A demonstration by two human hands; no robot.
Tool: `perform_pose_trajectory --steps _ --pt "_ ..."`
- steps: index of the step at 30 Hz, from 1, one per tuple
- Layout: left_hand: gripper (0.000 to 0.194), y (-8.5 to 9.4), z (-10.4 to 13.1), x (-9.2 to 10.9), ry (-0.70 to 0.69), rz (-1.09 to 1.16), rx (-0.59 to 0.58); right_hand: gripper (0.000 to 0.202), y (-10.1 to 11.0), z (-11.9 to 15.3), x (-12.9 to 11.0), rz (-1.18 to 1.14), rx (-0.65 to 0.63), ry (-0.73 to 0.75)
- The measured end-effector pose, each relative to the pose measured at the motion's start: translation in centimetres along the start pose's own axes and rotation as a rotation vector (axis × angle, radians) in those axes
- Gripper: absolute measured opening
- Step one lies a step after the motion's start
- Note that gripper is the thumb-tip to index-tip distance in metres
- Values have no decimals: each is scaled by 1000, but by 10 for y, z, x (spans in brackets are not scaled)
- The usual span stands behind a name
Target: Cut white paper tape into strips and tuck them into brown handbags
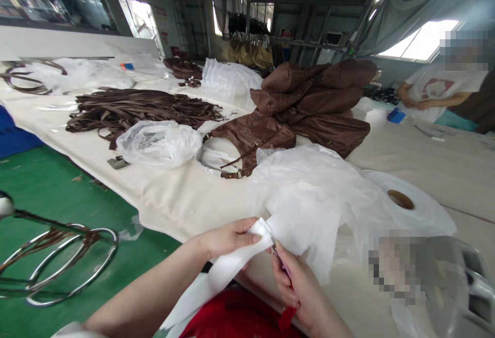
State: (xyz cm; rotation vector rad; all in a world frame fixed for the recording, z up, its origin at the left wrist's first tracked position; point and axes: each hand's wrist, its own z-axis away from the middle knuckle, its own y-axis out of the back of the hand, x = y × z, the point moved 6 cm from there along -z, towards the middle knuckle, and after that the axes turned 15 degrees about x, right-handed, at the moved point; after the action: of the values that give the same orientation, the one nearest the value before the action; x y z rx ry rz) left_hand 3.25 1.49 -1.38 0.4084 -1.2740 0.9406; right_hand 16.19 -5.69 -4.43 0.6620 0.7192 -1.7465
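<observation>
At the far left of the frame we log a green floor point(58, 188) with chrome rings point(73, 266) on a stand at lower left. Above it runs the long table point(174, 193) under a cream cloth, reaching from upper left to the right edge.

On the cloth, left to centre, we record a heap of brown straps point(135, 111), then a crumpled clear plastic bag point(158, 144) just beside a brown handbag point(247, 139) lying flat. Behind it, at upper centre, we note a stack of brown bags point(317, 95).

At lower centre we list our left hand point(228, 237), thumb and fingers pinching a folded white strip point(232, 266) at its upper end. Touching it from the right, our right hand point(297, 286) is closed around a red-handled tool point(288, 317), its tip at the strip. The strip joins a loose pile of white sheeting point(309, 198) on the near table edge.

Right of that we enter a roll of white film point(410, 206) lying flat on the table. At upper right a person in a white shirt point(436, 90) stands at the table's far side. Windows light the back wall; hanging bags point(251, 51) show at upper centre.
</observation>
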Motion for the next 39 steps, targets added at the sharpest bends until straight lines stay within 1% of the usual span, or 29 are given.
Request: perform_pose_trajectory --steps 3,9,11,17,19,22,26,30,34,39 --pt "37 3 0 0 -35 -19 -5 58 0 -1 2 6 -6 -6" --pt "37 4 -2 -1 -59 -16 -17 57 -1 -3 -2 6 31 50" --pt "37 4 -2 0 -46 -4 -15 57 -2 -2 -3 -1 48 60" --pt "40 -2 1 3 53 73 -17 57 -3 -1 -1 -72 63 90" --pt "43 -3 1 4 63 113 3 57 -3 -1 0 -101 55 95" --pt "48 -2 0 4 40 204 30 56 -2 -1 -1 -129 36 93" --pt "38 0 -1 2 38 290 23 57 0 -2 0 -131 35 77" --pt "38 2 -3 -1 80 354 11 57 1 -3 3 -129 40 51" --pt "37 4 -6 -3 136 404 32 58 1 -2 2 -132 27 49" --pt "30 6 -12 -4 133 446 15 58 0 -3 2 -154 3 26"
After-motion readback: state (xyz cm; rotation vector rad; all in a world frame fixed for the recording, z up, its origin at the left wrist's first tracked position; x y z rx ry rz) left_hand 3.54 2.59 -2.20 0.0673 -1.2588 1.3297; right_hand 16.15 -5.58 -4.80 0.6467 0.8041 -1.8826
